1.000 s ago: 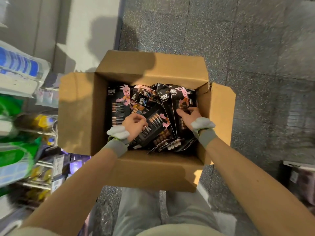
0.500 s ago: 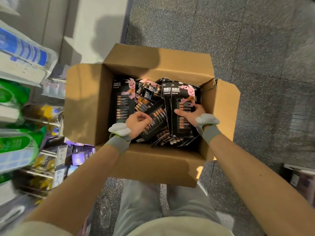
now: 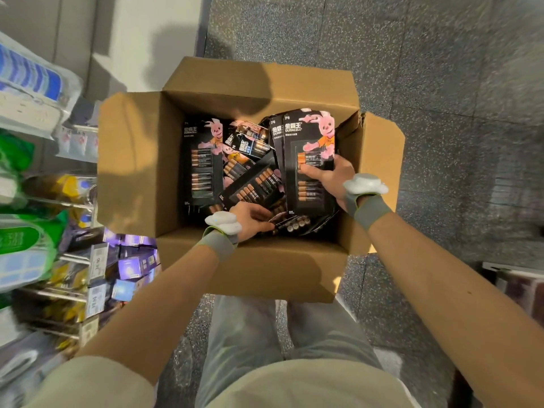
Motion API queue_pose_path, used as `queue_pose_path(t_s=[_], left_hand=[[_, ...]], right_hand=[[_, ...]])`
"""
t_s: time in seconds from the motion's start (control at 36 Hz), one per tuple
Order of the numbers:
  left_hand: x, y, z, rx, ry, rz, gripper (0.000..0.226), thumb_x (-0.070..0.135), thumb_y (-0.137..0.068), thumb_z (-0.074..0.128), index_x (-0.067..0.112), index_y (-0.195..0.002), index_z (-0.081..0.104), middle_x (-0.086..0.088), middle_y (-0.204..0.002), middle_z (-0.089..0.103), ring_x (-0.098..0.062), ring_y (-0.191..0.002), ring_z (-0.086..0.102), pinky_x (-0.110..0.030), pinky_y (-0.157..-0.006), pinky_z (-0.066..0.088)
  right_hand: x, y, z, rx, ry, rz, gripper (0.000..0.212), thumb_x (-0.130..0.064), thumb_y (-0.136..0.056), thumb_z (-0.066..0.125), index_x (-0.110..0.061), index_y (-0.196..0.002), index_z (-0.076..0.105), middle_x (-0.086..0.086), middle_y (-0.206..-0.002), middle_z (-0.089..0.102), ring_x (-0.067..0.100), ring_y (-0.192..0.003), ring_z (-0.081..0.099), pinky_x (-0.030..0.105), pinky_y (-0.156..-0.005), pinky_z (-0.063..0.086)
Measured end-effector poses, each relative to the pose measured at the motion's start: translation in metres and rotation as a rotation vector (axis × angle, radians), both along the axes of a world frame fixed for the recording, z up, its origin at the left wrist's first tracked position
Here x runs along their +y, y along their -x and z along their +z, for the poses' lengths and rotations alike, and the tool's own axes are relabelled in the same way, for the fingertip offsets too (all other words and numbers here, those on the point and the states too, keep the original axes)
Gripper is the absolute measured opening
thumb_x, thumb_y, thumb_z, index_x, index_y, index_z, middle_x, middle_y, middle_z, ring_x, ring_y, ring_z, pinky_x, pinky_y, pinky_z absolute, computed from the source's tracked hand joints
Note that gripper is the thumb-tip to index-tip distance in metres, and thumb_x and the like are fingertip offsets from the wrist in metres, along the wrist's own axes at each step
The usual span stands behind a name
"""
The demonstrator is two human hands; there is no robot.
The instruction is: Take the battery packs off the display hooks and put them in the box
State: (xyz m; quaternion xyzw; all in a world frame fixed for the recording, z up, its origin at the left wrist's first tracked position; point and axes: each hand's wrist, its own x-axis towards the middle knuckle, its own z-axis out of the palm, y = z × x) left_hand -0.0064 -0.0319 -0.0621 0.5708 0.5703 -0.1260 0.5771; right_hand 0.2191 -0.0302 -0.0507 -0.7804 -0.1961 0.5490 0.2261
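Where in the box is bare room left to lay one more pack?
Little. A dark gap shows in the near right corner, between the box walls and the pack the right hand grips. Middle and left are crowded with overlapping packs.

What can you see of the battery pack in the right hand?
The battery pack is a black card with a pink rabbit on top and two rows of copper-ended batteries. It stands tilted at the right of the cardboard box, over other packs. The right hand grips its edge, thumb on the front.
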Motion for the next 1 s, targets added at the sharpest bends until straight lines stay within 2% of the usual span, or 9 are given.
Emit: queue_pose_path(t_s=[0.08,0.19,0.44,0.58,0.69,0.78,0.89,0.94,1.0], left_hand=[[-0.001,-0.001,-0.003,0.056,-0.065,-0.057,0.026,0.027,-0.088,0.072,0.018,-0.111,0.074,-0.003,-0.104,0.073,-0.018,-0.097,0.066,-0.03,-0.088,0.051],[-0.001,0.002,0.004,0.041,-0.137,-0.043,0.021,0.027,-0.091,0.069,0.017,-0.108,0.075,-0.002,-0.101,0.074,-0.019,-0.096,0.067,-0.029,-0.084,0.05],[0.018,0.016,0.03,0.077,-0.319,0.132,0.022,0.026,-0.098,0.057,0.009,-0.107,0.068,-0.007,-0.095,0.068,-0.022,-0.089,0.059,-0.031,-0.077,0.042],[0.029,0.026,0.05,0.062,-0.349,0.245,0.024,0.028,-0.103,0.048,0.008,-0.108,0.059,0.0,-0.086,0.06,-0.02,-0.083,0.053,-0.026,-0.07,0.034],[0.035,0.032,0.067,0.037,-0.378,0.456,0.023,0.024,-0.102,0.048,0.005,-0.11,0.06,-0.011,-0.097,0.066,-0.024,-0.088,0.058,-0.03,-0.076,0.041],[0.038,0.039,0.088,0.015,-0.425,0.58,0.023,0.021,-0.102,0.05,0.004,-0.112,0.062,-0.008,-0.098,0.061,-0.02,-0.091,0.054,-0.026,-0.074,0.037],[0.045,0.057,0.098,-0.012,-0.392,0.741,0.019,0.036,-0.095,0.06,0.023,-0.082,0.065,-0.01,-0.09,0.067,-0.022,-0.086,0.059,-0.038,-0.08,0.047],[0.045,0.068,0.107,0.021,-0.364,0.816,0.038,0.063,-0.079,0.062,0.027,-0.084,0.071,-0.009,-0.089,0.072,-0.027,-0.078,0.064,-0.038,-0.069,0.051],[0.044,0.081,0.124,-0.033,-0.317,0.968,0.045,0.062,-0.08,0.065,0.022,-0.099,0.073,-0.01,-0.089,0.071,-0.026,-0.067,0.063,-0.026,-0.047,0.051]], right_hand=[[0.001,0.003,0.011,0.062,-0.054,-0.07,0.06,-0.034,-0.07,0.082,-0.018,-0.124,0.06,-0.002,-0.107,0.069,0.021,-0.098,0.066,0.035,-0.089,0.052],[-0.001,0.001,0.018,0.076,-0.092,-0.117,0.046,-0.025,-0.079,0.077,-0.016,-0.121,0.06,-0.003,-0.101,0.066,0.018,-0.092,0.065,0.03,-0.085,0.05],[-0.004,0.004,0.028,0.072,-0.146,-0.043,0.046,-0.025,-0.084,0.071,-0.016,-0.127,0.054,-0.006,-0.108,0.06,0.011,-0.095,0.053,0.018,-0.083,0.038],[0.003,0.023,0.049,0.095,-0.117,-0.035,0.067,-0.05,-0.06,0.081,-0.023,-0.118,0.061,-0.002,-0.116,0.067,0.024,-0.106,0.063,0.042,-0.101,0.046],[0.015,0.036,0.063,0.137,-0.144,-0.037,0.055,-0.039,-0.062,0.084,-0.022,-0.111,0.065,0.002,-0.113,0.069,0.025,-0.103,0.065,0.044,-0.099,0.049],[0.022,0.049,0.075,0.165,-0.204,0.01,0.083,-0.058,-0.041,0.087,-0.022,-0.113,0.066,-0.001,-0.111,0.071,0.025,-0.103,0.066,0.045,-0.097,0.049],[0.028,0.068,0.103,0.235,-0.193,0.074,0.049,-0.032,-0.064,0.084,-0.018,-0.108,0.068,0.006,-0.108,0.071,0.029,-0.1,0.066,0.045,-0.096,0.05],[0.03,0.075,0.105,0.228,-0.214,0.122,0.056,-0.043,-0.052,0.086,-0.021,-0.102,0.072,0.003,-0.102,0.073,0.029,-0.098,0.067,0.046,-0.095,0.05],[0.036,0.086,0.113,0.267,-0.244,0.189,0.06,-0.045,-0.049,0.087,-0.02,-0.102,0.072,0.004,-0.099,0.074,0.03,-0.096,0.068,0.049,-0.094,0.051]])
